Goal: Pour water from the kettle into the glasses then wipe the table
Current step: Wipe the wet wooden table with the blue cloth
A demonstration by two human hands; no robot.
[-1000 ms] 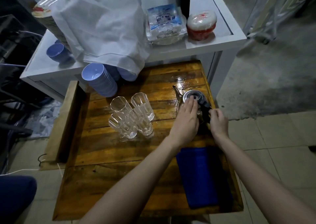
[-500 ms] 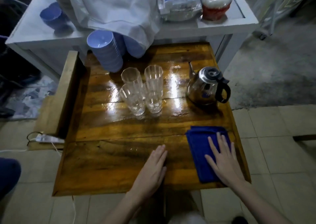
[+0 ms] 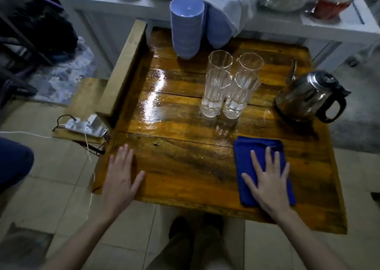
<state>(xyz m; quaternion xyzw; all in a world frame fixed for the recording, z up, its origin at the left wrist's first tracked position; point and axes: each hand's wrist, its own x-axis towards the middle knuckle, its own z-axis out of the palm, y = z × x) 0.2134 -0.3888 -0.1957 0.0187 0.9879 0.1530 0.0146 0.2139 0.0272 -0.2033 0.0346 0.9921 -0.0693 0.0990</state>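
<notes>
A steel kettle (image 3: 308, 96) with a black handle stands at the right side of the glossy wooden table (image 3: 185, 166). Several clear ribbed glasses (image 3: 230, 84) cluster in the table's middle, to the kettle's left. A folded blue cloth (image 3: 246, 152) lies near the front right edge. My right hand (image 3: 267, 179) rests flat on the cloth with fingers spread. My left hand (image 3: 121, 175) lies flat on the bare wood at the front left corner, holding nothing.
Stacks of blue bowls (image 3: 186, 26) stand at the table's back edge under a white cloth (image 3: 216, 0). A white counter (image 3: 339, 26) behind carries packaged goods and a red-and-white tub (image 3: 333, 0). A power strip (image 3: 84, 125) sits on a low plank left of the table.
Both hands left the kettle and came down to the table's front. The right hand settled on the blue cloth; the left slid leftward to the front left corner.
</notes>
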